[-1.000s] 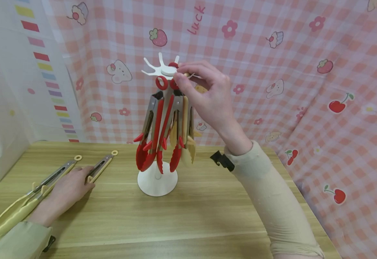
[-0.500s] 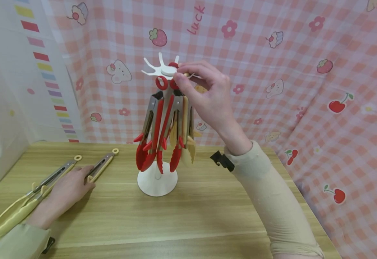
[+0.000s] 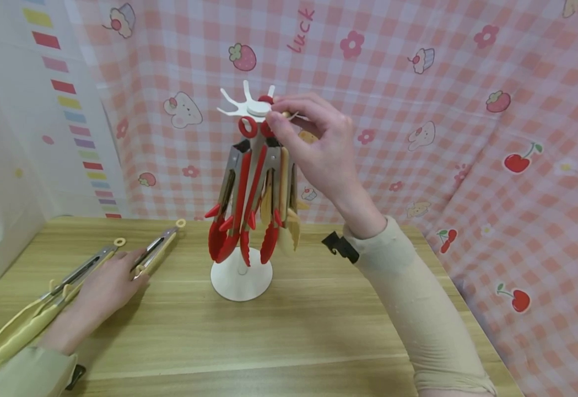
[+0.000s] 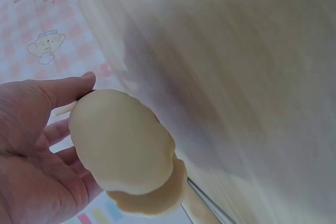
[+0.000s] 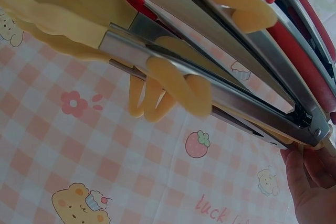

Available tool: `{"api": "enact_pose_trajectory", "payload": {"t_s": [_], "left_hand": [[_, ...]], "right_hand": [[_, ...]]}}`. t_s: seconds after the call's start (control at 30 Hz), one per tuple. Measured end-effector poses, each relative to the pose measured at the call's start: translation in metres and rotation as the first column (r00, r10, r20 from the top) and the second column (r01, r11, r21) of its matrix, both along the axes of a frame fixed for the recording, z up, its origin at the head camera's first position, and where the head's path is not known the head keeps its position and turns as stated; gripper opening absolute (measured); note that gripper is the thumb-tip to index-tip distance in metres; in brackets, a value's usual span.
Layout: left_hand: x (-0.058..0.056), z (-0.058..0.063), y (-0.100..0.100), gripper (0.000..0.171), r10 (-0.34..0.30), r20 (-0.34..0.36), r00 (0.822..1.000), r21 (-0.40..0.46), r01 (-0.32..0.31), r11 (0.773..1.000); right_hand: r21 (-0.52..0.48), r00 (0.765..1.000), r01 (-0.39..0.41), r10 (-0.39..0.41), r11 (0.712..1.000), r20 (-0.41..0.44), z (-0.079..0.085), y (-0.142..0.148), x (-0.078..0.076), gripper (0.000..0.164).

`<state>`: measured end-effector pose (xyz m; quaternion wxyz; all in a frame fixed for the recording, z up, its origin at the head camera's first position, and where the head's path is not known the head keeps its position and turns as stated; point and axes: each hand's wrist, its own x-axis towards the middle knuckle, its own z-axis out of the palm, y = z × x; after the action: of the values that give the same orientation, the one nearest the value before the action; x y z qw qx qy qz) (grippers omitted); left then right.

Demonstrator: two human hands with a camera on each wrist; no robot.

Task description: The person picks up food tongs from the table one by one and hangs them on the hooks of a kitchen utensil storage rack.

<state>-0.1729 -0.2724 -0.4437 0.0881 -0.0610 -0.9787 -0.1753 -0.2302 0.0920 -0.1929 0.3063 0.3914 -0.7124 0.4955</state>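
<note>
On the left of the table, my left hand (image 3: 112,284) grips the small yellow-and-steel tongs (image 3: 158,245), their ring end pointing away from me. In the left wrist view the scalloped yellow heads (image 4: 123,140) of these tongs lie between thumb and fingers. My right hand (image 3: 320,138) pinches at the top of the white rack (image 3: 241,278), where a yellow ring shows between the fingertips; the exact contact is partly hidden. Red tongs (image 3: 229,209) hang from the rack's hooks, with yellow tongs (image 5: 178,82) hanging beside them near the right hand.
Larger yellow tongs (image 3: 50,309) lie left of and partly beneath my left forearm. Several bare white hook arms (image 3: 231,99) spread from the rack's left and back. A checked cloth (image 3: 393,99) covers the wall behind and to the right of the wooden table (image 3: 289,336).
The small tongs in my left hand have shifted slightly away and turned a little, with their ring end further back. The right hand and the rack have stayed still.
</note>
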Motion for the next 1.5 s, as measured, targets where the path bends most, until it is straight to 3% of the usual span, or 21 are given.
{"api": "enact_pose_trajectory", "payload": {"t_s": [0.57, 0.8, 1.0, 1.5], "left_hand": [[0.009, 0.009, 0.017, 0.063, -0.001, -0.107, 0.994, 0.091, 0.010, 0.996], [0.013, 0.013, 0.023, 0.061, 0.019, -0.205, 0.979, 0.131, 0.008, 0.991], [0.015, 0.014, 0.027, 0.061, 0.065, -0.238, 0.969, 0.184, -0.021, 0.983], [0.025, 0.021, 0.040, 0.064, 0.151, -0.415, 0.897, 0.325, -0.009, 0.946]], "right_hand": [[-0.019, 1.000, -0.007, 0.007, 1.000, -0.006, -0.001, 0.000, -0.001, 0.019], [-0.014, 1.000, -0.006, 0.006, 1.000, 0.002, 0.000, 0.000, 0.000, 0.019], [-0.014, 1.000, -0.012, 0.012, 1.000, 0.002, -0.001, 0.000, 0.000, 0.019], [-0.019, 1.000, -0.008, 0.008, 1.000, -0.009, -0.002, -0.001, 0.000, 0.019]]}}
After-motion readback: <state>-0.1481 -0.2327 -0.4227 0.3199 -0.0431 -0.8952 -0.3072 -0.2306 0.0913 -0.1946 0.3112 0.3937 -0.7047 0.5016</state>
